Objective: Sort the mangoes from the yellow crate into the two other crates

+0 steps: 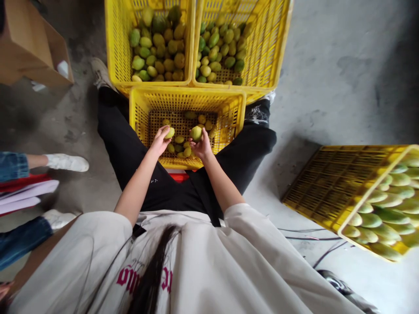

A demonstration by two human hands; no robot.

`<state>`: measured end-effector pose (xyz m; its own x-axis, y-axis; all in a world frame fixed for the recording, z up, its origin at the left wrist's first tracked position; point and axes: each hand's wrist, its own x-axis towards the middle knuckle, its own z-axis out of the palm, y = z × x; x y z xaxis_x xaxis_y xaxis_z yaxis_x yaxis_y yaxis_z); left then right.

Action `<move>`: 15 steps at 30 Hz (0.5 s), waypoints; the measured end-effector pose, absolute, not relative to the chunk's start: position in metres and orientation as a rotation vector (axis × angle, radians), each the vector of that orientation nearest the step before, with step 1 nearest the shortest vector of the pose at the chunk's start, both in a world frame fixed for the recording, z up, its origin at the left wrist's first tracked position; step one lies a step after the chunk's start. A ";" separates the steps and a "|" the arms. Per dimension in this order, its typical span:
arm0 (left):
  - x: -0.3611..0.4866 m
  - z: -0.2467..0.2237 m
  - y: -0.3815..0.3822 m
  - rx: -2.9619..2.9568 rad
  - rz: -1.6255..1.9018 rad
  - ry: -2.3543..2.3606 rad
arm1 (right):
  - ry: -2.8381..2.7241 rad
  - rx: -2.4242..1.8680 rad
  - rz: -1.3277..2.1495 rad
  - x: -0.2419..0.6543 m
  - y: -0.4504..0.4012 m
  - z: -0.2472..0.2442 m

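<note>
My left hand point(160, 140) is closed around a small yellow-green mango point(169, 133) above the near yellow crate point(187, 92). Level with it, my right hand point(203, 147) grips a rounder green mango point(196, 133), its fingers curled under the fruit. The two hands are apart, with a gap between the fruits. Below them, several loose mangoes point(179, 140) lie on the crate's slotted floor. Others point(202, 119) rest near its right side, partly hidden by my right hand.
Beyond stand two larger yellow crates, the left one point(149, 82) and the right one point(271, 52), both holding many mangoes. Another yellow crate point(314, 183), full of bigger green mangoes, sits at right near black cables point(304, 238). A cardboard box point(29, 43) and another person's shoes point(67, 162) are at left.
</note>
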<state>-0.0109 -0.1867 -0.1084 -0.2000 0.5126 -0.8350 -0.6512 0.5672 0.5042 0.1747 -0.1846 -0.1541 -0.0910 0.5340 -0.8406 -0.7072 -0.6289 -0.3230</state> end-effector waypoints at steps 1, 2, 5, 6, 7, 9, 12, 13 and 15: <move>-0.011 -0.109 -0.187 -0.125 1.066 1.421 | 0.210 -1.301 1.804 0.175 -0.184 -0.154; -0.011 -0.110 -0.187 -0.126 1.071 1.418 | 0.212 -1.287 1.772 0.174 -0.184 -0.155; -0.011 -0.114 -0.188 -0.130 1.053 1.385 | 0.212 -1.277 1.727 0.171 -0.184 -0.158; -0.011 -0.115 -0.187 -0.135 1.036 1.372 | 0.223 -1.288 1.723 0.170 -0.184 -0.159; -0.012 -0.116 -0.187 -0.146 1.018 1.360 | 0.235 -1.300 1.718 0.169 -0.184 -0.159; -0.015 -0.117 -0.186 -0.177 1.005 1.329 | 0.243 -1.301 1.705 0.168 -0.184 -0.159; -0.019 -0.114 -0.185 -0.196 1.022 1.255 | 0.188 -1.216 1.726 0.168 -0.186 -0.158; -0.020 -0.112 -0.185 -0.195 1.024 1.234 | 0.166 -1.180 1.747 0.168 -0.187 -0.157; -0.019 -0.109 -0.185 -0.196 1.016 1.214 | 0.135 -1.131 1.784 0.169 -0.187 -0.157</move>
<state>-0.0188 -0.1848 -0.1087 -0.0094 0.5407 -0.8412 -0.7327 0.5688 0.3737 0.1691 -0.1872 -0.1568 -0.0855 0.6682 -0.7390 -0.7720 -0.5133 -0.3748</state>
